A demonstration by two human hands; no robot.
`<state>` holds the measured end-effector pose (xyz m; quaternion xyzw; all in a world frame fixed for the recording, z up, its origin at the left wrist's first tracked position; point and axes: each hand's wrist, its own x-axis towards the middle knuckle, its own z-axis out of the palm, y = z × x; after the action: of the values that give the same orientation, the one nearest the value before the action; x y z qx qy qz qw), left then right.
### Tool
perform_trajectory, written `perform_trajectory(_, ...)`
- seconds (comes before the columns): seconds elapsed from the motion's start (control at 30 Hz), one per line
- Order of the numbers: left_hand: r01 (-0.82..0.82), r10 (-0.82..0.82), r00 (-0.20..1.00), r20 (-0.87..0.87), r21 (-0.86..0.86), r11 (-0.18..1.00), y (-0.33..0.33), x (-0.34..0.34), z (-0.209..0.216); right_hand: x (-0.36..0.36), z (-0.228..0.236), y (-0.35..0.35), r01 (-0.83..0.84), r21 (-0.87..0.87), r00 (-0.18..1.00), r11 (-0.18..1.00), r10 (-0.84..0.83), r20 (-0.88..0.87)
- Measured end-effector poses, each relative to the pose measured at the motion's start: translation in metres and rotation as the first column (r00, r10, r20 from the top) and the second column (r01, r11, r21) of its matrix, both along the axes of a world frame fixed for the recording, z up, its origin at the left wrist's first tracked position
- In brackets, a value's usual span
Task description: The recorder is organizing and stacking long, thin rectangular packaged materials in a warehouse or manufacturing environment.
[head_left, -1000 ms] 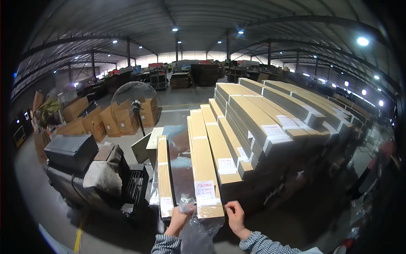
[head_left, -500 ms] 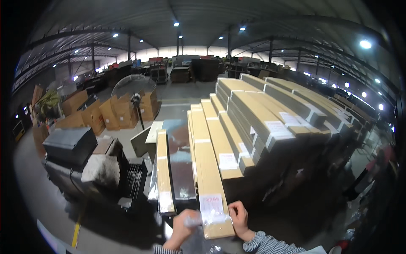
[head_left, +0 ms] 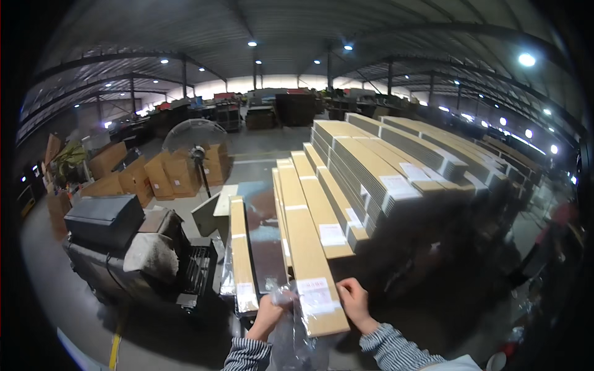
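A long, narrow bundle of tan cardboard points toward me, with a white label and a pale band near its close end. To the left of that end, my left hand is closed on clear plastic film, which hangs crumpled below and beside the bundle. My right hand is at the bundle's right edge, thumb and fingers curled together; what they pinch is too small to make out. A second narrow cardboard strip, under shiny plastic, lies left of my left hand.
Tall stacks of banded flat cardboard rise to the right. On the left are a dark machine with a grey cloth on it, a fan and brown cartons. A dark glossy surface lies between the strips.
Both forearms show more, and my hands sit slightly higher in the picture. The bundle's near end has shifted up and a little right. More loose plastic shows below my left hand.
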<state>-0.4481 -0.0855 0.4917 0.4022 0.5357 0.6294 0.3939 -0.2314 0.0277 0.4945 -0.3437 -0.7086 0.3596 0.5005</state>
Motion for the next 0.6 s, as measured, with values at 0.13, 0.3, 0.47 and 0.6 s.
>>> perform_trajectory(0.13, 0.112, -0.054, 0.896, -0.440, 0.107, 0.988, 0.004, -0.008, 0.023, 0.008, 0.008, 0.003, -0.076, 0.089, 0.983, 0.993, 0.060, 0.171)
perform_trajectory(0.3, 0.306, -0.278, 0.914, 0.295, -0.053, 0.951, -0.017, -0.012, -0.010, 0.007, -0.004, 0.008, -0.406, -0.562, 0.904, 0.720, 0.408, -0.131)
perform_trajectory(0.47, -0.110, 0.160, 0.806, 0.570, -0.122, 0.987, -0.029, 0.058, -0.054, -0.008, -0.059, -0.034, -0.015, -0.140, 1.000, 0.990, 0.011, -0.025)
perform_trajectory(0.6, -0.480, 0.482, 0.874, 0.058, -0.056, 0.876, -0.021, 0.072, -0.125, -0.007, -0.125, -0.026, 0.052, -0.056, 0.996, 0.997, -0.048, 0.074)
